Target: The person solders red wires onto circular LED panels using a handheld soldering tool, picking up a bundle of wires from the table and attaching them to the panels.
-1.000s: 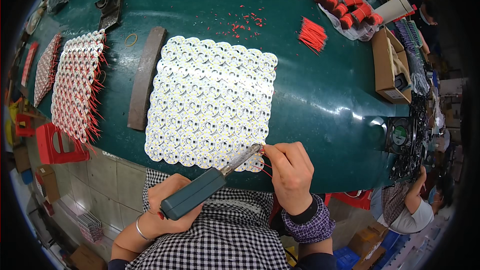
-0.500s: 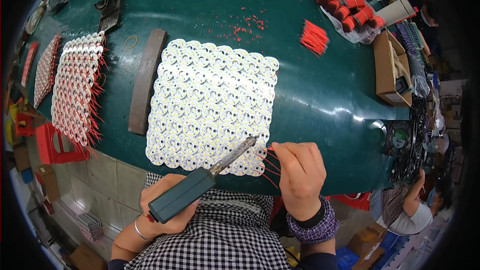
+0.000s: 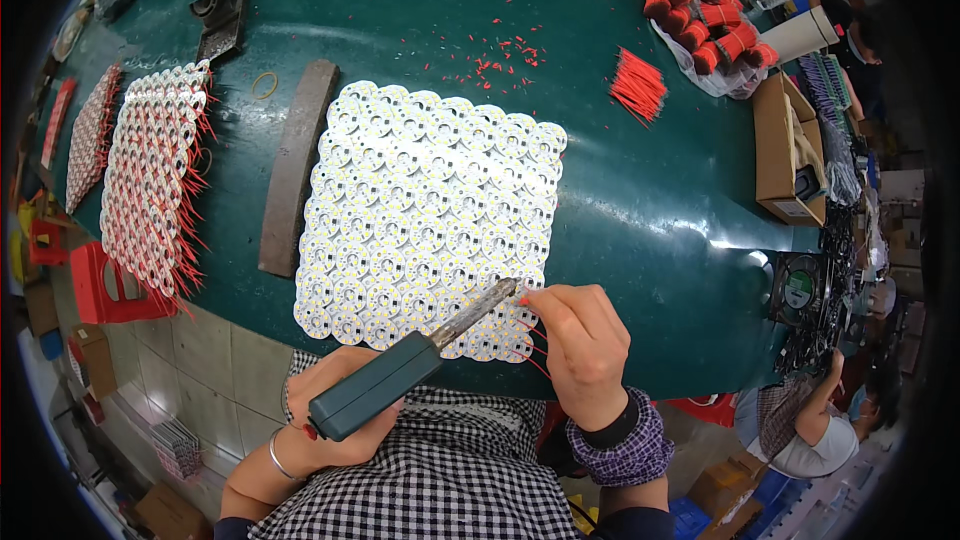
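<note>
Green counter [image 3: 640, 220] carries one panel of round white boards [image 3: 430, 220], its near corner hidden under the right hand [image 3: 585, 345], whose fingers pinch thin red wires [image 3: 535, 340] too fine to count, while the left hand [image 3: 335, 410] grips one soldering iron [image 3: 400, 370].

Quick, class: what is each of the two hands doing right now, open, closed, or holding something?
Left hand: closed around the soldering iron.
Right hand: fingers pinched on a thin red wire at the panel of round white boards.

One soldering iron [image 3: 400, 368], two bare hands [image 3: 585, 345].
</note>
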`<state>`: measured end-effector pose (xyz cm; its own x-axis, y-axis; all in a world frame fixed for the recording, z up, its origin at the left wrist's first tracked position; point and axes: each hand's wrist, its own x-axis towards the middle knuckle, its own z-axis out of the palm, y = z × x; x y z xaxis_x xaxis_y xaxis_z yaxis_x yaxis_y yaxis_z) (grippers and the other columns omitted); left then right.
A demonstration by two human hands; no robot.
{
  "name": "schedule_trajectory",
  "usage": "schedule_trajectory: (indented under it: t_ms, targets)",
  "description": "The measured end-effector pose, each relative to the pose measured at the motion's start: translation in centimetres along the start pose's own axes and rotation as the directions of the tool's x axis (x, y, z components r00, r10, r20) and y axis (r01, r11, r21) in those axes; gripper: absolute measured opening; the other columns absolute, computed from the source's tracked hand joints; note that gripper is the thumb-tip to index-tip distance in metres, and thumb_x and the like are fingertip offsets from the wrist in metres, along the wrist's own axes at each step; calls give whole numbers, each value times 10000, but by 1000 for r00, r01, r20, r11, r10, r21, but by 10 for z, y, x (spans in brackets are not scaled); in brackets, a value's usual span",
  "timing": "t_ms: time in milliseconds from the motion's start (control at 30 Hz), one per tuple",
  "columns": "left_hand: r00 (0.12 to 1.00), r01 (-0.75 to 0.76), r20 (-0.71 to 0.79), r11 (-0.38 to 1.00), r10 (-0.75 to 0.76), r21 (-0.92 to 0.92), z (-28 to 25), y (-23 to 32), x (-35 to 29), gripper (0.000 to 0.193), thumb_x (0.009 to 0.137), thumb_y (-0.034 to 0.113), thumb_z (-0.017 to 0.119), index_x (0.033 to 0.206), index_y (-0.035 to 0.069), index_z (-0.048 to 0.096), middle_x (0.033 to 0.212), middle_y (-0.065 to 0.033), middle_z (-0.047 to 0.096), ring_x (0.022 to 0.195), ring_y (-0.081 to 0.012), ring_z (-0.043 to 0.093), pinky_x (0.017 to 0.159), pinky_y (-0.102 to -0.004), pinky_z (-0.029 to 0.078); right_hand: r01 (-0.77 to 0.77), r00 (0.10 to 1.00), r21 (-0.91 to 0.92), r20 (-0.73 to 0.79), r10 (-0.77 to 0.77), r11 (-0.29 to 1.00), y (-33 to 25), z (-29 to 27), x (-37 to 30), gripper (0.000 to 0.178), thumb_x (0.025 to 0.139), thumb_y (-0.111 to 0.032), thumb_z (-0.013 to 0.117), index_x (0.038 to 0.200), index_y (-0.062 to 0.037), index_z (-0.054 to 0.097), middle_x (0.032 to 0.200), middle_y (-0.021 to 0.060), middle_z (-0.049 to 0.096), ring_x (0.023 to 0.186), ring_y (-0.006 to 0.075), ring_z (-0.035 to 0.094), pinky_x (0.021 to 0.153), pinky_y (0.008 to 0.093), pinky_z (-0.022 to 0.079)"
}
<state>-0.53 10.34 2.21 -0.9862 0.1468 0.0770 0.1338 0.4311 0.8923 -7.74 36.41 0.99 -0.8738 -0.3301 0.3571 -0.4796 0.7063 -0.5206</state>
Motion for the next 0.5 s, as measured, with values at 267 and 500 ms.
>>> schedule_trajectory:
  t_ms: [267, 500]
  targets:
    - [1000, 5, -21, 998, -6, -55, 5, -3, 0, 253, 751, 25, 772, 987, -56, 726, 874, -147, 693, 683, -220, 673, 601, -299, 520, 3, 1000, -3, 20, -3, 1000, 1, 0, 0, 266, 739, 124, 689, 982, 15, 700, 898, 118, 667, 774, 271, 638, 647, 353, 527]
    - [1000, -11, 0, 999, 11, -37, 4, -3, -1, 243, 755, 39, 769, 979, -45, 723, 831, -135, 669, 649, -221, 643, 573, -312, 494, -2, 1000, -8, 24, 2, 1000, 2, 1, -1, 261, 741, 126, 685, 978, 18, 699, 902, 117, 664, 769, 270, 632, 645, 355, 525]
